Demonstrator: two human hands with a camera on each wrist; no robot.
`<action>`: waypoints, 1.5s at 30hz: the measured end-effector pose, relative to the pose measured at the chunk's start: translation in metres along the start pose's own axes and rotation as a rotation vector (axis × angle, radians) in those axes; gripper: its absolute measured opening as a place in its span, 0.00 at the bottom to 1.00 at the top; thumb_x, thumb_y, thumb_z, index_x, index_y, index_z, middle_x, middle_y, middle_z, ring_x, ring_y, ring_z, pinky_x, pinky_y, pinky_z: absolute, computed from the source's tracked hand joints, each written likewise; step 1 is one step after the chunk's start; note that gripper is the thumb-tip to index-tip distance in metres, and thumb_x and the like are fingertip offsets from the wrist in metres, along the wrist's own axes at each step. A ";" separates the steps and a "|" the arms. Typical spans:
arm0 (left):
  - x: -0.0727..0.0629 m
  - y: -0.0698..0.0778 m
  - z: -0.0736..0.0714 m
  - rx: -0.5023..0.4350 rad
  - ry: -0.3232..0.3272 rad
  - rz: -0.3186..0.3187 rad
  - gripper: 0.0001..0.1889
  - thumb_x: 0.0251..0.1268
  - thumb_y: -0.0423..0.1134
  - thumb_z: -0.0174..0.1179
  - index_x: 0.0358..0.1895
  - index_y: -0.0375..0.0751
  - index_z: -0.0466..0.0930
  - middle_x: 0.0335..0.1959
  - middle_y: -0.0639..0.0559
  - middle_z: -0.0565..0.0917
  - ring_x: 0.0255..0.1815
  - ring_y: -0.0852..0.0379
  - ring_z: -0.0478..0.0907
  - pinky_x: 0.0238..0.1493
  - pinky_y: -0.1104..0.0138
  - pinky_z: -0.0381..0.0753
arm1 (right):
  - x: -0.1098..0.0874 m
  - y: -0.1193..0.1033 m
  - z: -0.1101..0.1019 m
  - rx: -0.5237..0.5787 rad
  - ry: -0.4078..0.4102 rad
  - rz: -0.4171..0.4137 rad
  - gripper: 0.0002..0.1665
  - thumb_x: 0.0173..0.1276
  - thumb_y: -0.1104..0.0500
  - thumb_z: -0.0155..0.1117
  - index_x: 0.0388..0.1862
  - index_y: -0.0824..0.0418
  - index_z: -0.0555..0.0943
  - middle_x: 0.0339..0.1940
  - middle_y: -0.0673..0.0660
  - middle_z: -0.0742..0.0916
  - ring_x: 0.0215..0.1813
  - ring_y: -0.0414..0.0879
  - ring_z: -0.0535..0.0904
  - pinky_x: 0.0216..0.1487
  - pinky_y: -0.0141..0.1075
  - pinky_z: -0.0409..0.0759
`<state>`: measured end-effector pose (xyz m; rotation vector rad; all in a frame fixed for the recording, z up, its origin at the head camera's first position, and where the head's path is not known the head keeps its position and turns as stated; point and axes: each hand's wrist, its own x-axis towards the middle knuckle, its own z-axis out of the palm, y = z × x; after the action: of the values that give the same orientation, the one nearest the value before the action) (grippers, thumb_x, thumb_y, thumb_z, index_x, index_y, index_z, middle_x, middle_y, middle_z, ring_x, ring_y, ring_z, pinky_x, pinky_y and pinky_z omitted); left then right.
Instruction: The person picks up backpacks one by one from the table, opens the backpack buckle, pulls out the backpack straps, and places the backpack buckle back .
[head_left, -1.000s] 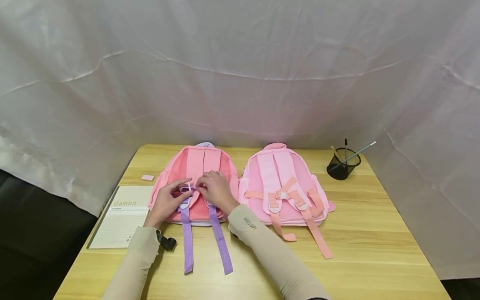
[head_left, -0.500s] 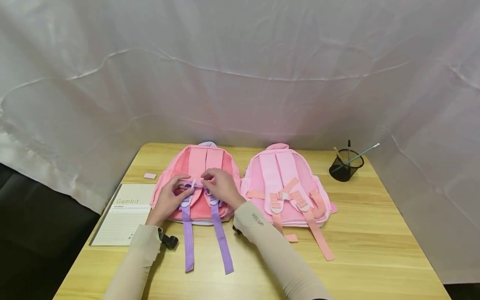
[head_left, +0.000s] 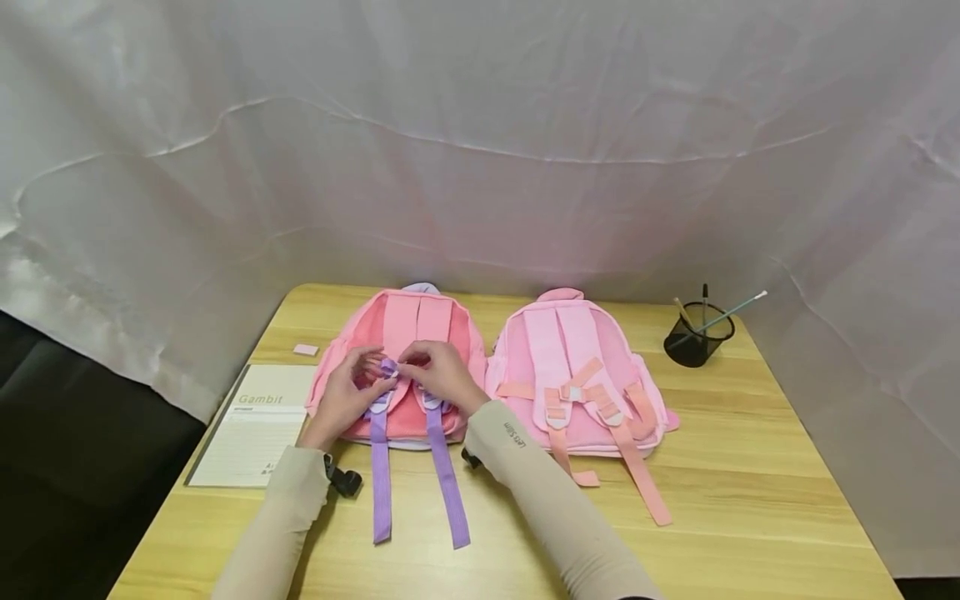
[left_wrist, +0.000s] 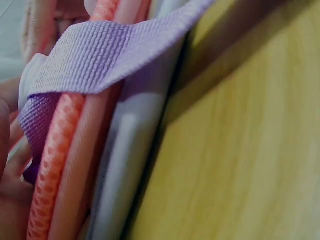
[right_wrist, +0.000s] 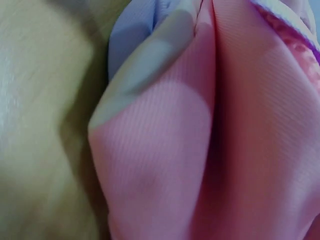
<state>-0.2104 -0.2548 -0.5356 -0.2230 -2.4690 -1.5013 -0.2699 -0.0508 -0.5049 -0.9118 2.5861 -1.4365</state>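
A coral-pink backpack [head_left: 357, 342] lies with its shoulder straps up on the table. Over its middle, my left hand [head_left: 343, 404] holds a small white buckle with purple webbing [head_left: 387, 365] between thumb and fingers. My right hand [head_left: 444, 372] pinches the same webbing from the right, its fingertips close to the left ones. Two long purple straps [head_left: 381, 492] hang from the backpack's lower adjusters onto the table. In the left wrist view a purple strap [left_wrist: 95, 57] crosses the backpack's edge. The right wrist view shows the backpack's pink side [right_wrist: 155, 160], with the right hand out of sight.
A lighter pink backpack [head_left: 517, 350] with orange straps fastened at a white chest buckle [head_left: 575, 393] lies right beside it. A notebook [head_left: 247, 446] and a small eraser [head_left: 305, 349] lie at left. A black mesh cup [head_left: 688, 348] with pens stands at back right.
My right hand has let go of the purple webbing, opened slightly, then pinched it again. The webbing now stands up in a small loop between the fingertips. The head view has shifted slightly.
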 end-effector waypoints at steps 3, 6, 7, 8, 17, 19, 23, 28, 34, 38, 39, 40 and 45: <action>-0.003 0.005 0.000 0.055 0.105 0.036 0.24 0.59 0.38 0.77 0.56 0.38 0.79 0.43 0.43 0.83 0.43 0.51 0.79 0.45 0.73 0.77 | 0.000 0.003 0.000 0.049 0.044 0.051 0.06 0.69 0.55 0.74 0.42 0.54 0.90 0.39 0.48 0.92 0.42 0.37 0.85 0.51 0.29 0.82; -0.008 0.014 0.002 0.122 0.167 0.040 0.14 0.57 0.37 0.78 0.43 0.39 0.84 0.38 0.46 0.83 0.39 0.52 0.79 0.41 0.73 0.76 | -0.001 0.005 0.000 0.091 0.081 0.095 0.06 0.69 0.54 0.74 0.41 0.54 0.91 0.37 0.48 0.92 0.40 0.35 0.85 0.48 0.29 0.82; -0.009 0.017 0.004 0.147 0.175 0.040 0.11 0.58 0.37 0.78 0.39 0.40 0.86 0.37 0.47 0.84 0.38 0.53 0.79 0.40 0.73 0.76 | -0.001 0.004 0.000 0.103 0.092 0.105 0.07 0.69 0.54 0.75 0.41 0.54 0.91 0.37 0.48 0.92 0.39 0.36 0.85 0.48 0.29 0.82; -0.010 0.021 0.006 0.165 0.177 0.034 0.09 0.58 0.37 0.78 0.37 0.41 0.87 0.35 0.47 0.84 0.36 0.53 0.79 0.39 0.72 0.76 | -0.001 0.004 -0.001 0.113 0.102 0.113 0.07 0.69 0.54 0.75 0.41 0.55 0.91 0.37 0.49 0.92 0.39 0.36 0.85 0.47 0.29 0.83; -0.011 0.031 0.030 0.336 0.297 -0.102 0.08 0.55 0.44 0.78 0.35 0.46 0.93 0.33 0.50 0.88 0.32 0.52 0.82 0.33 0.62 0.75 | -0.003 0.004 0.001 0.137 0.136 0.144 0.06 0.67 0.55 0.76 0.39 0.56 0.91 0.35 0.51 0.93 0.37 0.36 0.87 0.44 0.28 0.83; -0.010 0.030 0.035 0.351 0.323 -0.120 0.08 0.55 0.45 0.78 0.34 0.47 0.93 0.34 0.50 0.89 0.33 0.51 0.83 0.34 0.59 0.75 | -0.003 0.005 0.002 0.137 0.134 0.156 0.06 0.67 0.55 0.76 0.39 0.56 0.91 0.35 0.51 0.93 0.36 0.35 0.86 0.43 0.28 0.83; -0.010 0.028 0.040 0.359 0.366 -0.109 0.08 0.54 0.44 0.77 0.34 0.46 0.93 0.33 0.49 0.91 0.36 0.48 0.84 0.36 0.55 0.76 | -0.003 0.006 0.002 0.134 0.121 0.150 0.06 0.68 0.56 0.76 0.39 0.57 0.90 0.35 0.52 0.92 0.36 0.36 0.86 0.42 0.28 0.83; -0.009 0.026 0.043 0.359 0.395 -0.083 0.07 0.53 0.43 0.76 0.32 0.45 0.93 0.32 0.48 0.90 0.35 0.47 0.83 0.35 0.54 0.74 | -0.003 0.004 -0.001 0.105 0.070 0.132 0.06 0.68 0.57 0.75 0.38 0.58 0.87 0.35 0.53 0.91 0.34 0.37 0.83 0.40 0.28 0.82; -0.008 0.026 0.043 0.350 0.397 -0.067 0.06 0.53 0.42 0.75 0.30 0.45 0.92 0.31 0.48 0.90 0.33 0.48 0.81 0.34 0.56 0.73 | -0.001 0.004 -0.002 0.077 0.028 0.130 0.07 0.66 0.57 0.76 0.39 0.57 0.87 0.32 0.53 0.89 0.31 0.35 0.80 0.36 0.27 0.80; -0.009 0.026 0.043 0.352 0.390 -0.057 0.05 0.52 0.42 0.75 0.30 0.45 0.92 0.31 0.49 0.90 0.33 0.49 0.80 0.34 0.57 0.72 | 0.000 0.005 0.000 0.076 0.024 0.124 0.06 0.66 0.58 0.76 0.40 0.57 0.88 0.34 0.52 0.91 0.33 0.35 0.82 0.39 0.27 0.81; -0.009 0.025 0.043 0.355 0.384 -0.051 0.05 0.52 0.42 0.75 0.30 0.46 0.92 0.31 0.49 0.90 0.33 0.49 0.80 0.34 0.57 0.72 | 0.000 0.006 0.000 0.081 0.026 0.123 0.06 0.66 0.58 0.76 0.40 0.57 0.89 0.35 0.52 0.91 0.34 0.35 0.82 0.40 0.28 0.81; -0.009 0.024 0.043 0.359 0.378 -0.050 0.05 0.52 0.42 0.75 0.30 0.46 0.92 0.30 0.50 0.90 0.33 0.49 0.80 0.34 0.57 0.72 | 0.000 0.005 0.000 0.090 0.031 0.126 0.07 0.66 0.58 0.76 0.41 0.58 0.89 0.35 0.53 0.91 0.34 0.36 0.83 0.41 0.28 0.82; -0.009 0.022 0.045 0.380 0.355 -0.033 0.06 0.50 0.42 0.76 0.30 0.46 0.91 0.30 0.50 0.89 0.34 0.49 0.79 0.34 0.56 0.72 | -0.001 0.003 -0.002 0.152 0.059 0.134 0.08 0.66 0.58 0.77 0.40 0.60 0.89 0.37 0.55 0.92 0.35 0.37 0.85 0.41 0.28 0.83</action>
<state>-0.2017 -0.2050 -0.5388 0.1429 -2.4064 -0.9517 -0.2711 -0.0476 -0.5062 -0.6735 2.4812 -1.6184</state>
